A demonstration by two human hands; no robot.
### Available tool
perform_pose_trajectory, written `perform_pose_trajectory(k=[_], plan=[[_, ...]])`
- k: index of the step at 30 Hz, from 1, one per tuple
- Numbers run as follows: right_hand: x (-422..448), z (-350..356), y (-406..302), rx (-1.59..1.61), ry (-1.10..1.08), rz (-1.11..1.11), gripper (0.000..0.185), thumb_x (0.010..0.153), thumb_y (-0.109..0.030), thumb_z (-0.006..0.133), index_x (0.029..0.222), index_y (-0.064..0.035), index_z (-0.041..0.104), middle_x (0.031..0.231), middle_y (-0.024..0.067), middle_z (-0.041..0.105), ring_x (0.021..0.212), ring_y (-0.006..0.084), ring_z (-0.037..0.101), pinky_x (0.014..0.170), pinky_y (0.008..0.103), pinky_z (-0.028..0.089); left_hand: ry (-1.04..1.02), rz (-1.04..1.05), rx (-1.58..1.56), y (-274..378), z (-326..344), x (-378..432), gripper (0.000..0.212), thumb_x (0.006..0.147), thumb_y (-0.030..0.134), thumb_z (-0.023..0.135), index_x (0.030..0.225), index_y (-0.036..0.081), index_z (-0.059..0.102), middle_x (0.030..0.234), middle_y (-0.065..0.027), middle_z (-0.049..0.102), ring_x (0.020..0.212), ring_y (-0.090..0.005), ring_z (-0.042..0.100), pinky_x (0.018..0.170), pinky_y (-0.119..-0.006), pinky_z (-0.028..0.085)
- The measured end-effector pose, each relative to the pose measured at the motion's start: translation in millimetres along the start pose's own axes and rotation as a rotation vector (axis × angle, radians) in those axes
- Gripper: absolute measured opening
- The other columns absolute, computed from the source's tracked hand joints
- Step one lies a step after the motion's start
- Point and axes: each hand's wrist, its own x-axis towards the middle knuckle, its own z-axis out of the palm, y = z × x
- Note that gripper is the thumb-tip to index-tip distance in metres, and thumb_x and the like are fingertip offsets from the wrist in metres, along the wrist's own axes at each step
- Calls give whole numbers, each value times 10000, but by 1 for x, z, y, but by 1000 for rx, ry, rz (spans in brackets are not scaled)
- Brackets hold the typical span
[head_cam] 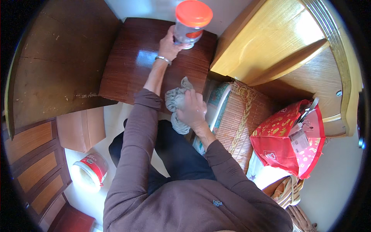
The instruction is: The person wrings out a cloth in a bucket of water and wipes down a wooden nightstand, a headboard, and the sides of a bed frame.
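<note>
My left hand (170, 46) grips the lower part of a clear plastic jar (185, 32) with an orange-red lid (194, 13). The jar is upright at the back of a dark reddish-brown wooden cabinet top (127, 66), close to the wall. Whether its base rests on the wood or is lifted cannot be told. In my right hand (193, 108) is a bunched grey cloth (175, 100), held over the front right edge of the top. One end of the cloth sticks up and another hangs down past the edge.
To the right stand a yellow wooden headboard (261, 40) and a bamboo mat (232, 119) carrying a red bag (274, 148) with items inside. A dark wooden panel (63, 55) rises on the left. Below it are a brown box (81, 127) and a red-and-white bucket (91, 171) on the floor.
</note>
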Motion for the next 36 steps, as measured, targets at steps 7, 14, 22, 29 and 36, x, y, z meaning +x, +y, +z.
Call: perform_pose_trajectory(k=[7, 14, 22, 29, 36], plan=[[3, -3, 0, -33, -142, 58, 730, 469, -218, 723, 1114, 9, 467, 1110, 143, 484, 948, 294, 490, 660, 404, 477, 49, 4, -252, 40, 72, 2, 614, 554, 112, 823, 1093, 86, 531, 1048, -89, 585, 952, -213, 570, 820, -330, 491], [0, 6, 0, -41, -156, 77, 739, 478, -210, 731, 1131, 2, 458, 1128, 140, 459, 962, 299, 469, 692, 401, 466, 63, -634, -1274, 51, 73, -1, 461, 802, 274, 642, 1168, 36, 492, 1122, -115, 509, 900, -239, 569, 660, -429, 566], [4, -4, -8, -26, 81, -23, 656, 473, -195, 723, 1056, 5, 500, 1044, 120, 496, 898, 290, 498, 670, 377, 472, 188, -703, -627, 22, 16, -23, 343, 840, 282, 573, 984, -26, 525, 857, -115, 575, 552, -148, 581, 415, -240, 435], [1, 2, 4, -21, 102, -19, 691, 463, -204, 725, 1079, 14, 498, 1069, 139, 503, 903, 298, 506, 674, 379, 471, 74, -382, -650, 23, 49, 4, 462, 682, -107, 580, 1126, 5, 520, 921, -73, 565, 795, -178, 589, 598, -280, 479], [-3, 3, 0, 9, 55, -3, 670, 490, -210, 707, 1089, 12, 505, 1124, 160, 500, 943, 311, 499, 710, 388, 464, 61, -573, -985, 24, 43, 25, 250, 795, -43, 573, 1042, -74, 552, 963, -115, 569, 777, -196, 570, 796, -395, 536]])
